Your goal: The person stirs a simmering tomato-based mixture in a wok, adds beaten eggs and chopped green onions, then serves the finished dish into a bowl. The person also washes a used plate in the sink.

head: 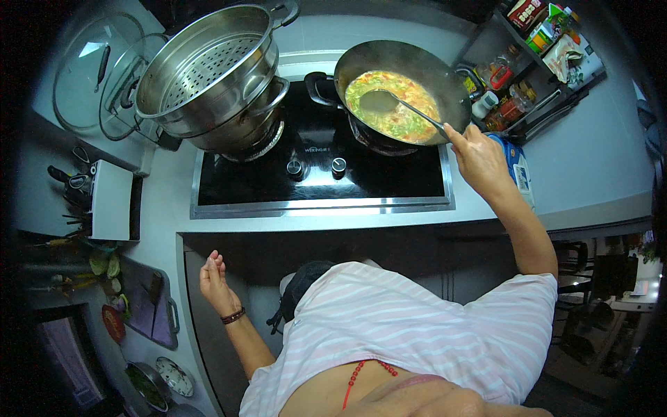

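Observation:
My right hand (482, 159) grips the handle of a metal ladle (421, 112) at the wok's right rim. Its bowl rests in a steaming soup (396, 127) with yellow, green and orange-red bits. The soup fills the lower part of a dark wok (443, 78) on the right burner. The wok's black side handle (316, 88) points left. Away from the stove, my left hand (214, 281) hangs in front of the counter edge, fingers loosely curled, with no object visible in it. A beaded bracelet circles that wrist.
A steel steamer pot (219, 99) with a perforated insert stands on the left burner of the black hob (318, 182). Glass lids (96, 68) lean behind it. Bottles (508, 107) crowd a rack at right. A knife lies on a cutting board (140, 307) at left.

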Available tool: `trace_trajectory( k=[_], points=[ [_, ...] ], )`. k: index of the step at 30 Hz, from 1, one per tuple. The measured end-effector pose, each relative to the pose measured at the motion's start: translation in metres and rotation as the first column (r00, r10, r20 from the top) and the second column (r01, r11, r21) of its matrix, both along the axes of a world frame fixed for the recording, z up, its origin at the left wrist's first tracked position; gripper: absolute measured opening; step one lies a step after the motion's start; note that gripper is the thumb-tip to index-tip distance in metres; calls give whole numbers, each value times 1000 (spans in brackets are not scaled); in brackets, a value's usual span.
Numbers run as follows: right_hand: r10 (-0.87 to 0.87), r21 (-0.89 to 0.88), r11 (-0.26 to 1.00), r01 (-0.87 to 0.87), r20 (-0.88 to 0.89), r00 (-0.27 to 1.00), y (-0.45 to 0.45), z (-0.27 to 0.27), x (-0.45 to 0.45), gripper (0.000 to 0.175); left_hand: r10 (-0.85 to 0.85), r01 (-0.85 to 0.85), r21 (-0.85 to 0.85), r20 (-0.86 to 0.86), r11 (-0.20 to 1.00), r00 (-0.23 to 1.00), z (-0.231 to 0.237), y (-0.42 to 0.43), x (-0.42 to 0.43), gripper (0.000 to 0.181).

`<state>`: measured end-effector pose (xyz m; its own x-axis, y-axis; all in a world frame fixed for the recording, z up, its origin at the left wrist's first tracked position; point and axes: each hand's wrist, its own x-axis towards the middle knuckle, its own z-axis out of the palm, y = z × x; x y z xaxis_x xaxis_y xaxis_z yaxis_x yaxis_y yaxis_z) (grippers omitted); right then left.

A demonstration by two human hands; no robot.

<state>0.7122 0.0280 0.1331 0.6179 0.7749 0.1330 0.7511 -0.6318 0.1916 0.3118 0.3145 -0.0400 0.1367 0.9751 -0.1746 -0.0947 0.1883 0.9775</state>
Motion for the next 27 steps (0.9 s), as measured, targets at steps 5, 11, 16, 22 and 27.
trace_trajectory(
  k=[5,11,16,22,27],
  points=[
    [56,-11,998,-55,221,974,6,-27,32,46,1,-1,17,-25,1000,1000,0,0,-4,20],
    [-9,-38,999,22,303,953,-1,-33,64,41,18,-18,0,-26,1000,999,-3,-4,-14,20],
    [-118,17,993,119,-60,991,-30,-2,77,37,25,-25,9,-9,1000,1000,-11,-3,-24,21],
    [-198,3,879,478,-907,371,-28,15,80,32,16,-16,2,-20,1000,1000,-7,-7,-17,21],
    [-48,37,808,589,-991,128,-22,-2,68,30,17,-17,22,4,1000,1000,-7,-8,-17,22]
  ],
)
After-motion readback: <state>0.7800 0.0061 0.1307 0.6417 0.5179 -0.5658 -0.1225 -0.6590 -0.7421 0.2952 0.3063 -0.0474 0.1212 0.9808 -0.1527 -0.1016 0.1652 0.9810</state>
